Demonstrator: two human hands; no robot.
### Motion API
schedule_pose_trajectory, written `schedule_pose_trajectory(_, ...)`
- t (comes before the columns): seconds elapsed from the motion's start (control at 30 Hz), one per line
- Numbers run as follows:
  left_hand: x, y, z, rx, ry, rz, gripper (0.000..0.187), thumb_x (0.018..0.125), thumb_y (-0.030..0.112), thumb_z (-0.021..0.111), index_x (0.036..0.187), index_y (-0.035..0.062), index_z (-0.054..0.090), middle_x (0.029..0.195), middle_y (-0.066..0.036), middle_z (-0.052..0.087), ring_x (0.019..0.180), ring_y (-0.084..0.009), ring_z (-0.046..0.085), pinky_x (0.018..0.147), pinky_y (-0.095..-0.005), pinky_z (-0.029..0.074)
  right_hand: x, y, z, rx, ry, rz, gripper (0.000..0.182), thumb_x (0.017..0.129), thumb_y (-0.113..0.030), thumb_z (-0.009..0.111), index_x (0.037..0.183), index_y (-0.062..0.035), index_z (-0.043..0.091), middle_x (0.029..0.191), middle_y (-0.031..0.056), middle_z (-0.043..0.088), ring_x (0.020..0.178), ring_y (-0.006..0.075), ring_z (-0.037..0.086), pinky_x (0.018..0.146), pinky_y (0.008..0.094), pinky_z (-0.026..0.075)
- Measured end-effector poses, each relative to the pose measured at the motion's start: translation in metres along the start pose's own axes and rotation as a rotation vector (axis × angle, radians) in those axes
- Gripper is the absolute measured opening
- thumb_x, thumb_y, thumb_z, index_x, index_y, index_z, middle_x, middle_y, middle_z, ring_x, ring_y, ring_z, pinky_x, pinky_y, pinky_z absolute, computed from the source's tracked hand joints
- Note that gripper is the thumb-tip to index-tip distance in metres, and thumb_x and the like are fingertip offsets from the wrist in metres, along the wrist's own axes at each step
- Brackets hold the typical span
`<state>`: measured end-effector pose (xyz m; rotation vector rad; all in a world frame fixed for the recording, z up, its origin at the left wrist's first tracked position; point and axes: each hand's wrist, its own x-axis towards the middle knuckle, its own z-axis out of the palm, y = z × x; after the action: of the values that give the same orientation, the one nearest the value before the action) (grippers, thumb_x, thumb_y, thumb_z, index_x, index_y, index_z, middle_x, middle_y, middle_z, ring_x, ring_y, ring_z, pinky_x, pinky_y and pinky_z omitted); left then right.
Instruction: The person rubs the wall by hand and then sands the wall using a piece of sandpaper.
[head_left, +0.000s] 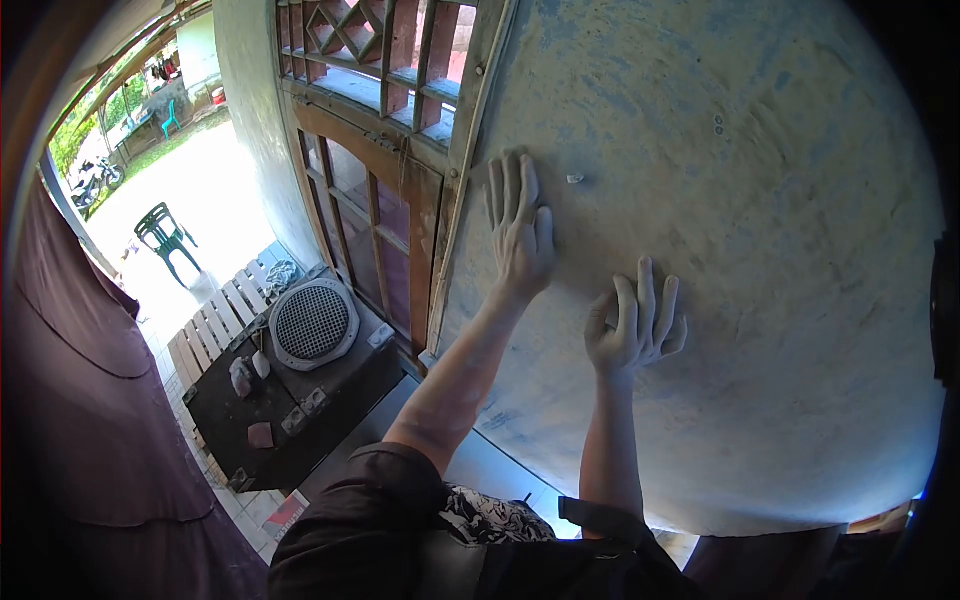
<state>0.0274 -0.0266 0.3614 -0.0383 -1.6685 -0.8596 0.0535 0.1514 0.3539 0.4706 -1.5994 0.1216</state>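
Both hands are raised against a patchy grey-blue wall (800,250), and pale dust coats them. My left hand (520,225) lies on the wall near the wooden window frame, its fingers stretched upward. Lower and to the right, my right hand (636,322) touches or nearly touches the wall with its fingers apart and slightly bent. Neither hand shows anything in it. A small white piece (574,179) sticks on the wall between and above the hands.
A dark box (235,425) at lower left carries a round grille (314,324), a pinkish block (260,435) and small items. Behind it is a slatted bench (220,318). A green chair (166,240) stands outside. A brown curtain (90,400) hangs at left.
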Motion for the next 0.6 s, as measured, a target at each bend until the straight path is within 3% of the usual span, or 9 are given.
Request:
schedule_pose_trajectory(0.03, -0.017, -0.003, 0.006, 0.006, 0.059, -0.059, 0.065, 0.107, 0.020, 0.047, 0.167, 0.0020, 0.029, 0.176, -0.025, 0.020, 0.163, -0.0485, 0.011, 0.131, -0.0599, 0.011, 0.000, 0.000, -0.001, 0.007, 0.010, 0.001, 0.013, 0.097, -0.028, 0.066, 0.104, -0.0247, 0.077, 0.138, -0.0019, 0.074, 0.145, 0.0268, 0.054, 0.119, 0.0468, 0.024)
schedule_pose_trajectory(0.1, -0.110, -0.001, 0.031, 0.057, -0.110, -0.113, 0.066, 0.107, 0.020, 0.046, 0.167, -0.0003, 0.028, 0.175, -0.026, 0.020, 0.163, -0.0489, 0.010, 0.131, -0.0589, 0.010, 0.000, 0.000, -0.005, -0.006, 0.003, 0.004, 0.012, 0.097, -0.028, 0.067, 0.102, -0.0246, 0.077, 0.138, -0.0021, 0.075, 0.145, 0.0266, 0.055, 0.118, 0.0463, 0.025)
schedule_pose_trajectory(0.17, -0.130, -0.005, 0.027, 0.069, -0.165, -0.021, 0.065, 0.108, 0.020, 0.046, 0.167, -0.0021, 0.028, 0.175, -0.027, 0.021, 0.163, -0.0494, 0.010, 0.131, -0.0585, 0.010, 0.002, -0.001, -0.003, -0.003, 0.008, 0.000, 0.011, 0.097, -0.028, 0.067, 0.101, -0.0245, 0.077, 0.138, -0.0023, 0.075, 0.145, 0.0265, 0.055, 0.117, 0.0458, 0.025)
schedule_pose_trajectory(0.2, -0.130, -0.008, 0.024, 0.085, -0.222, 0.066, 0.065, 0.108, 0.020, 0.045, 0.166, -0.0039, 0.028, 0.174, -0.028, 0.022, 0.162, -0.0499, 0.011, 0.132, -0.0580, 0.009, 0.002, -0.001, -0.002, 0.008, 0.019, -0.002, 0.011, 0.096, -0.027, 0.067, 0.100, -0.0238, 0.077, 0.137, -0.0022, 0.075, 0.145, 0.0264, 0.055, 0.116, 0.0452, 0.026)
schedule_pose_trajectory(0.33, -0.060, -0.012, 0.008, -0.022, -0.128, 0.024, 0.063, 0.110, 0.019, 0.044, 0.166, -0.0053, 0.027, 0.173, -0.030, 0.024, 0.162, -0.0495, 0.013, 0.131, -0.0579, 0.011, 0.000, 0.001, 0.000, 0.023, 0.049, -0.017, 0.011, 0.096, -0.025, 0.067, 0.097, -0.0218, 0.077, 0.133, -0.0016, 0.077, 0.143, 0.0262, 0.057, 0.113, 0.0436, 0.027)
schedule_pose_trajectory(0.4, -0.035, -0.003, 0.008, -0.133, 0.107, -0.133, 0.059, 0.110, 0.016, 0.044, 0.163, -0.0080, 0.033, 0.171, -0.031, 0.028, 0.161, -0.0489, 0.017, 0.131, -0.0574, 0.013, 0.000, 0.000, 0.000, 0.034, 0.042, -0.007, 0.010, 0.096, -0.025, 0.067, 0.097, -0.0215, 0.077, 0.132, -0.0014, 0.077, 0.142, 0.0263, 0.057, 0.114, 0.0436, 0.027)
schedule_pose_trajectory(0.53, -0.082, 0.012, 0.020, -0.183, 0.105, -0.157, 0.053, 0.110, 0.012, 0.045, 0.158, -0.0099, 0.041, 0.167, -0.033, 0.034, 0.160, -0.0487, 0.022, 0.130, -0.0576, 0.019, 0.001, 0.001, -0.001, 0.035, 0.049, -0.008, 0.010, 0.096, -0.024, 0.067, 0.096, -0.0211, 0.077, 0.131, -0.0015, 0.078, 0.142, 0.0260, 0.058, 0.116, 0.0432, 0.026)
schedule_pose_trajectory(0.6, -0.122, 0.016, 0.019, -0.139, -0.046, -0.001, 0.049, 0.109, 0.008, 0.047, 0.155, -0.0104, 0.047, 0.165, -0.034, 0.038, 0.158, -0.0492, 0.027, 0.129, -0.0579, 0.024, 0.001, 0.000, -0.003, 0.034, 0.036, 0.000, 0.010, 0.096, -0.024, 0.067, 0.096, -0.0212, 0.077, 0.131, -0.0018, 0.078, 0.142, 0.0257, 0.058, 0.116, 0.0430, 0.026)
